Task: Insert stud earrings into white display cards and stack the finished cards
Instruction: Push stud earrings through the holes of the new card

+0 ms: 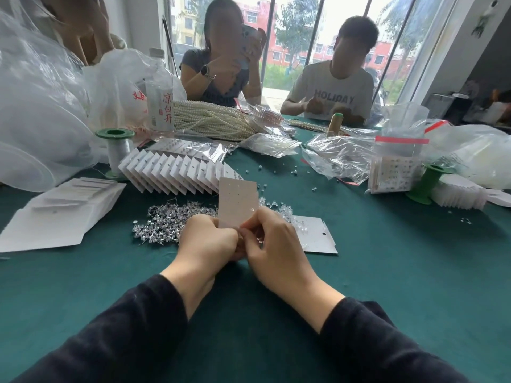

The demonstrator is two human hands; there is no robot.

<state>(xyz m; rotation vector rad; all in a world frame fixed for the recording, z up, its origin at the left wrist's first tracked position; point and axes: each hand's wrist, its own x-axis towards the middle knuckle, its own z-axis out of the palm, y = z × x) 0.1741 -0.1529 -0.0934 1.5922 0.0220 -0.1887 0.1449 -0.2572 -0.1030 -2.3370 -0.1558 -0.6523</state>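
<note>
Fingers (221, 230) of the person's left hand (207, 240) are curled tight round the lower left edge of a white display card (238, 200), and the right hand (272, 244) pinches its lower right corner; I cannot tell whether a stud sits between those fingertips. The card stands upright between the hands, just above the green tablecloth (387, 272). I make out one clear stud (252, 208) near its right edge and rows of small holes that look unfilled, so I judge this card barely begun. Nearest me the cloth is bare, with open room on both sides of the dark sleeves. Just behind the hands lies a wide pile of loose stud earrings (166, 219), and to its right a flat card (315, 239) lies with a few studs on it. On the left, blank cards (63, 214) lie overlapping, their edges well apart from the hands. Beyond the pile a long fanned row of finished cards (177, 172) leans together, so a good share is done, yet the pile and the blanks suggest much remains. Farther back, space tightens: a green spool (114, 150) stands at the left, another spool (425, 183) lies at the right, and plastic bags (340, 153), pearl strands (210, 120) and a bottle (161, 106) crowd the middle. Two people sit at the far side, before tall windows.
</note>
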